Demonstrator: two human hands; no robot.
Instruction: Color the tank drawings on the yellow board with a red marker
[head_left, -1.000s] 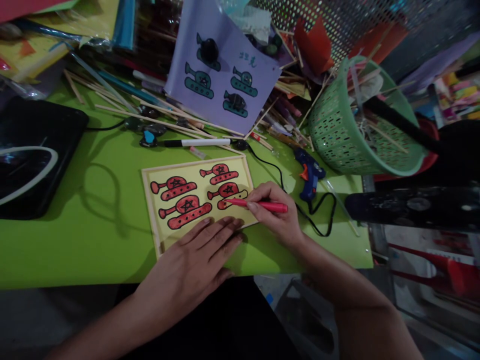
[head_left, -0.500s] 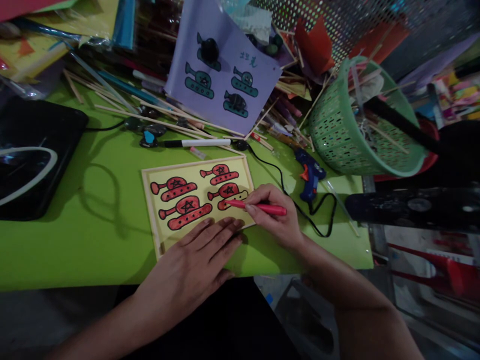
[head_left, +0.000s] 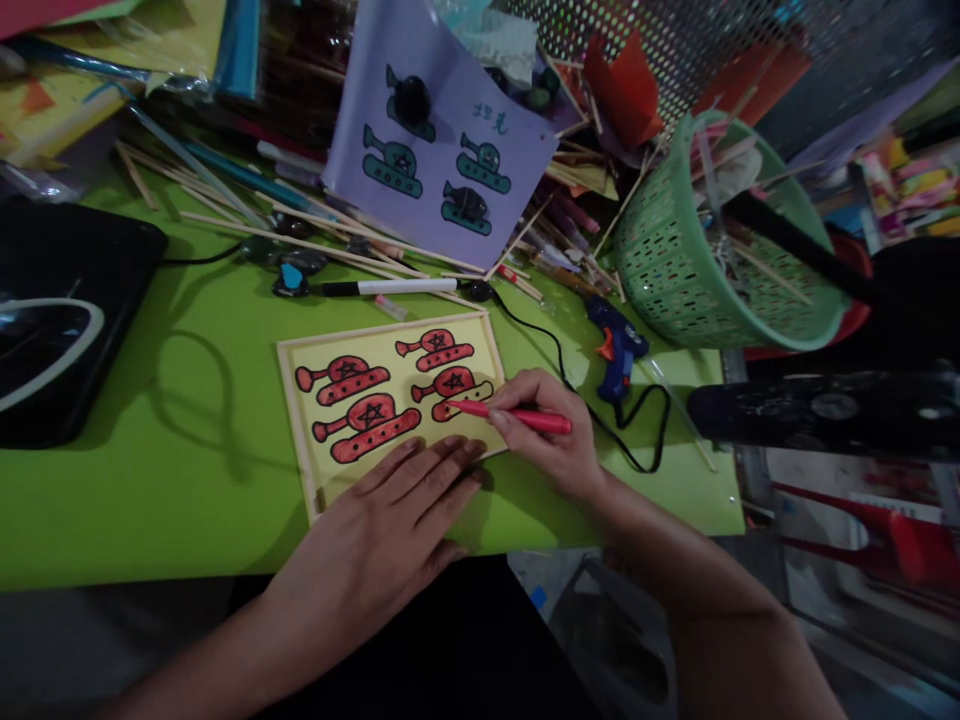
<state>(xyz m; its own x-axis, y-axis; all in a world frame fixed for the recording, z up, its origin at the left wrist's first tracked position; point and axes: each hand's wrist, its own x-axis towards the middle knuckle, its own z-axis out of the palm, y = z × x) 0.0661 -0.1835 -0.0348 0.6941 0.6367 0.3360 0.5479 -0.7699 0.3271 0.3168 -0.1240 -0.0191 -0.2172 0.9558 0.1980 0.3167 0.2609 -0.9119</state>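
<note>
On the green table [head_left: 225,500] lies a yellow card [head_left: 300,400] framed with thin wooden strips, bearing several black-outlined tank drawings in red. My left hand [head_left: 397,510] rests flat, fingers stretched, over the card's lower edge. In a pinch, my right hand [head_left: 551,430] holds a red marker [head_left: 536,418], its tip touching the track of the lower right tank. The right part of that track shows yellow, while its left end is red. Behind the card, a black-and-white marker [head_left: 409,287] lies on the table beside a small pinkish eraser-like piece [head_left: 391,307].
A purple sheet [head_left: 435,225] with green tanks and dark stones leans at the back, among wooden sticks [head_left: 300,240]. To the right are a blue glue gun [head_left: 621,348] with a black cord and a green basket [head_left: 667,265]. A black case-like object [head_left: 67,370] sits left.
The view has shifted slightly, so the table things sit a little further left. The marker tip stays on the same track; both hands keep nearly the same pose.
</note>
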